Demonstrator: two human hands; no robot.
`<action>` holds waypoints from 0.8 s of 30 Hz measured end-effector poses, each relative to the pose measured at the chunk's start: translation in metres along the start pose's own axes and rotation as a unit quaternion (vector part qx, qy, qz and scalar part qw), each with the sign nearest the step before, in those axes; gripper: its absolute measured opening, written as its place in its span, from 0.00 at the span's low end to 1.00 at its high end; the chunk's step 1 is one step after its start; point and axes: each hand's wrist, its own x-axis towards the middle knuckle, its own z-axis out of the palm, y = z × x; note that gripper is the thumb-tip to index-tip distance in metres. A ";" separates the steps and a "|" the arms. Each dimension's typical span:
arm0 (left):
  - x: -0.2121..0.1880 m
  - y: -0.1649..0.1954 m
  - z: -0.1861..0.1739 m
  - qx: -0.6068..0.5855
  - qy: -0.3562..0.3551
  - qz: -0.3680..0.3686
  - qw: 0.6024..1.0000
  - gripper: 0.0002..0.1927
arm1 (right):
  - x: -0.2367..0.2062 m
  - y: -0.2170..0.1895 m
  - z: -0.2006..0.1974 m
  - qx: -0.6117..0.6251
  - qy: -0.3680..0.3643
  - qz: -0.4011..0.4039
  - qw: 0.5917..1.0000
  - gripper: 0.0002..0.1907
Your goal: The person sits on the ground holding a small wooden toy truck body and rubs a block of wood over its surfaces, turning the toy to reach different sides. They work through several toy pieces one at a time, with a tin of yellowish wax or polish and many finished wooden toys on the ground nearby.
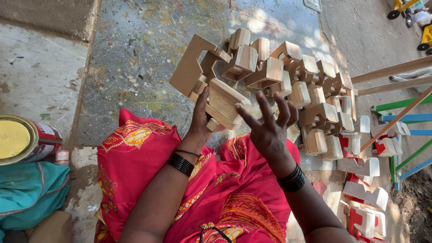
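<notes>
My left hand [201,118] grips an unpainted wooden toy piece [211,85] from below, holding it up over my lap. The piece has a flat cut-out side panel and a blocky body. My right hand [270,128] hovers just to the right of it with fingers spread, holding nothing. Beyond both hands a row of several similar unpainted wooden toy pieces [292,76] lies on the paint-speckled floor [139,49].
Red and white painted toy pieces [364,198] lie at the lower right. Coloured wooden rods [400,112] cross the right edge. A round tin with a yellow lid [22,139] sits at the left above a teal cloth [27,189]. My pink patterned garment [135,157] covers my lap.
</notes>
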 end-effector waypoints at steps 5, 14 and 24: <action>-0.003 0.001 0.001 0.003 -0.007 -0.005 1.000 0.36 | -0.007 -0.012 0.003 0.221 -0.048 0.036 0.973 0.30; -0.005 0.004 0.001 -0.026 -0.020 0.008 0.999 0.35 | -0.032 -0.011 -0.003 0.392 -0.055 0.195 0.897 0.27; -0.012 0.013 -0.006 -0.086 -0.055 0.013 0.995 0.34 | -0.067 0.003 0.032 0.378 0.005 0.229 0.897 0.23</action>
